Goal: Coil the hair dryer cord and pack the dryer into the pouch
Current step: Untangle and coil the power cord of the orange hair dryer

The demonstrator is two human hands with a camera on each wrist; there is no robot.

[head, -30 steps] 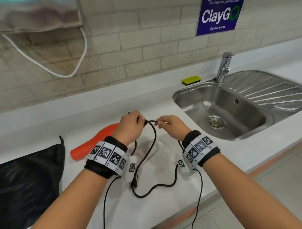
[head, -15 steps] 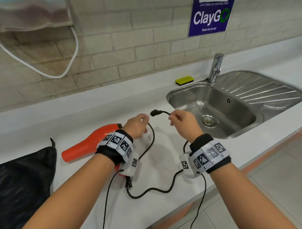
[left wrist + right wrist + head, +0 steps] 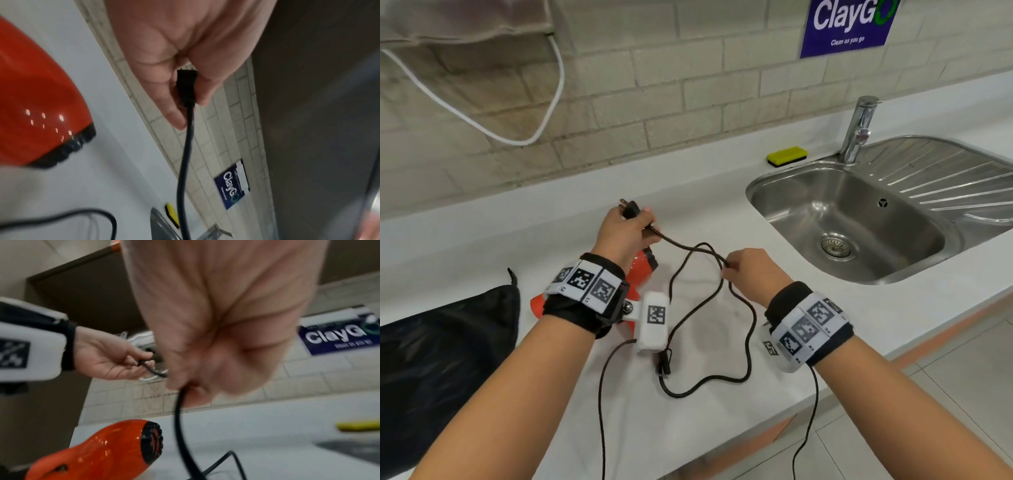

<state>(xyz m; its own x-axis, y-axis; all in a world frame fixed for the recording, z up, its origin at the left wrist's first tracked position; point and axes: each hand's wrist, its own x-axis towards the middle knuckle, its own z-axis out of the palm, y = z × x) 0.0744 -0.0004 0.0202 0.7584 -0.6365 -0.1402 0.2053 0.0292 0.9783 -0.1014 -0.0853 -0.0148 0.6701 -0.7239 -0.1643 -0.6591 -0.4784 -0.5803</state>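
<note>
Hair dryer (image 3: 643, 274): glossy orange-red shell, rounded and tapering, black ribbed grille at the nozzle end; lies on its side on the white countertop (image 3: 585, 212), partly hidden under the left wrist. Cord (image 3: 748, 329): thin, black, matte, looping loosely over the counter. Left hand (image 3: 625, 231) pinches the black two-prong plug (image 3: 630, 208) between thumb and fingers. Right hand (image 3: 751, 274) grips the cord farther along, fingers curled around it. Pouch (image 3: 441, 349): black, soft fabric, slack, lying at the left of the counter. Brushed steel sink (image 3: 859, 260) to the right.

Left hand (image 3: 625, 229) and right hand (image 3: 751, 274) raised, fingers pinched
</note>
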